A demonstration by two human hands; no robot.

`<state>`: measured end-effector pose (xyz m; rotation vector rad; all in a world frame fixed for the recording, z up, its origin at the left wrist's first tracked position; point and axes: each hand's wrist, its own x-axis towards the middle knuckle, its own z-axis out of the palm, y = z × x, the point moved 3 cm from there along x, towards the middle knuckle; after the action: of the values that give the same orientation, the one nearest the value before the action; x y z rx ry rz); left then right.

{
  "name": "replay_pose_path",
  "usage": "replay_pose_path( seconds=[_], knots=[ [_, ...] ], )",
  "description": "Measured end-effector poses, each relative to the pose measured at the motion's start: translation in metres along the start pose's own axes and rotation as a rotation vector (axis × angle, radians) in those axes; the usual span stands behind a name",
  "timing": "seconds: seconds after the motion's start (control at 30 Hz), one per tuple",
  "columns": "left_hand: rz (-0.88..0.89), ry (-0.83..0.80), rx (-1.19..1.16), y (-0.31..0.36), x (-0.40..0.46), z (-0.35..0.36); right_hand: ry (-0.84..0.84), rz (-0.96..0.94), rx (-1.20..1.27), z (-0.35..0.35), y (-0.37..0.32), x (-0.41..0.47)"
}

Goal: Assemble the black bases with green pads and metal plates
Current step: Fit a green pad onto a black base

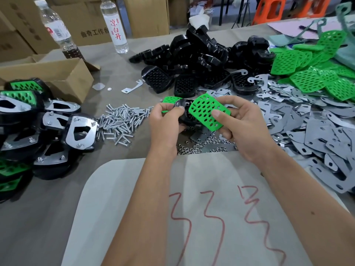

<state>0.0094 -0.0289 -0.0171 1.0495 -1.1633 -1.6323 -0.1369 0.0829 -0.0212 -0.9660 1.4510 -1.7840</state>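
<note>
Nearest sheet: pale paper (192,208) with red scribbles lay under both forearms at the near edge of the table (48,217).
Left hand: the left hand (165,121) was curled around a black base (182,109), thumb pinching its upper rim, holding it up off the table.
Right hand: the right hand (244,127) gripped a green pad (208,114), thumb pressed on its perforated face, fingers curled beneath.
Key relation: the pad sat just right of the base and overlapped it, tilted, its long axis running from upper left down to lower right; a second strip of green showed at the base's far left edge. By my judgement the pad needed to be squared to the base's recess and pressed down, with the right hand doing the seating while the left steadied.
Supplies: loose black bases (201,60) were heaped beyond the hands, green pads (311,70) to the far right, grey metal plates (307,127) spread right of the right hand, screws (121,121) left of the left hand, nuts (199,145) just below both hands.
Finished pieces: assembled bases with plates (57,127) were stacked at the far left, beside an open cardboard box (57,73).
Room: two water bottles (115,25) and cartons stood behind; orange stools (278,8) showed at the back.
</note>
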Motion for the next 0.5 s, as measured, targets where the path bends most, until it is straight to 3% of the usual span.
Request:
replay_pose_path(
  seconds=[0.17,0.33,0.5],
  knots=[
    [0.002,-0.058,-0.013,-0.0019,0.0006,0.0026,0.053,-0.020,-0.036,0.0035,-0.0042,-0.0018],
    [0.011,-0.071,0.052,-0.0013,-0.0035,0.0049,0.098,-0.079,-0.285,0.0069,-0.0039,-0.0023],
    [0.055,-0.113,0.042,0.0001,-0.0058,0.0069,0.118,-0.089,-0.350,0.0079,-0.0058,-0.0023]
  ],
)
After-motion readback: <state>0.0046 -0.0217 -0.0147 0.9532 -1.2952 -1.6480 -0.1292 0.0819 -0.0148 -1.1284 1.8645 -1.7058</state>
